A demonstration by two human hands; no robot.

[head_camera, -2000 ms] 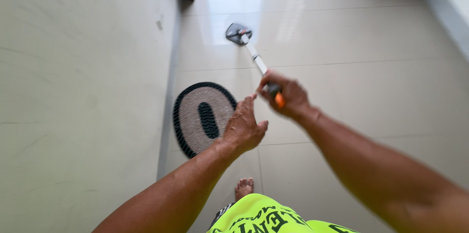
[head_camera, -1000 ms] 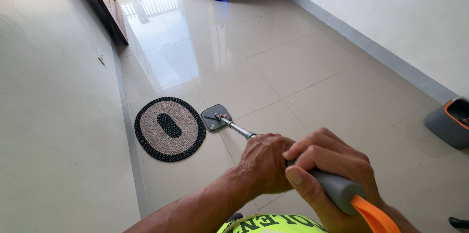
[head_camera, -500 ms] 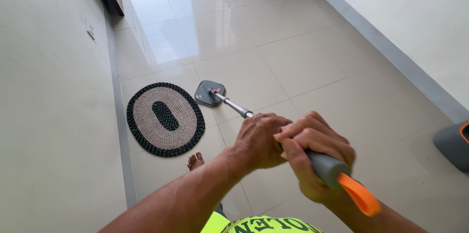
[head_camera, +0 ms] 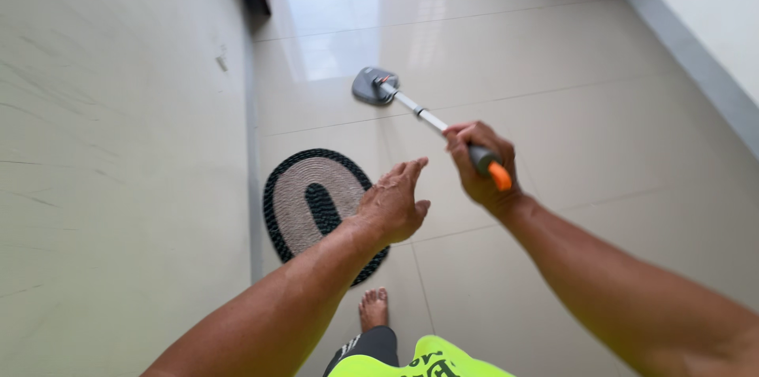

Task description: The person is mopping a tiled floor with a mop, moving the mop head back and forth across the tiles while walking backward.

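The right hand (head_camera: 480, 167) is wrapped tight around the grey grip at the top of the mop handle (head_camera: 431, 119). An orange tip sticks out of the fist, on the side near the person. The arm is stretched far out in front.

The left hand (head_camera: 394, 201) holds nothing. Its fingers are loose and spread, and they point toward the mop handle. It is near the handle but not touching it, just to the left of the right hand.

The mop handle is a thin silver pole. It slants away from the right hand, down to the mop head (head_camera: 374, 85). The mop head is a small grey flat pad with rounded corners. It lies on the shiny tile floor (head_camera: 553, 92), far out past the hands.

An oval rug (head_camera: 312, 199) lies on the floor nearer the person than the mop head, and to its left. The rug is light brown with a dark edge and a dark spot in the middle. The left hand hangs over its right edge. The rug sits close to the pale wall (head_camera: 118, 148) on the left.

A bare foot (head_camera: 373, 307) stands on the floor just below the rug. Bright yellow-green shorts (head_camera: 427, 363) show at the bottom.
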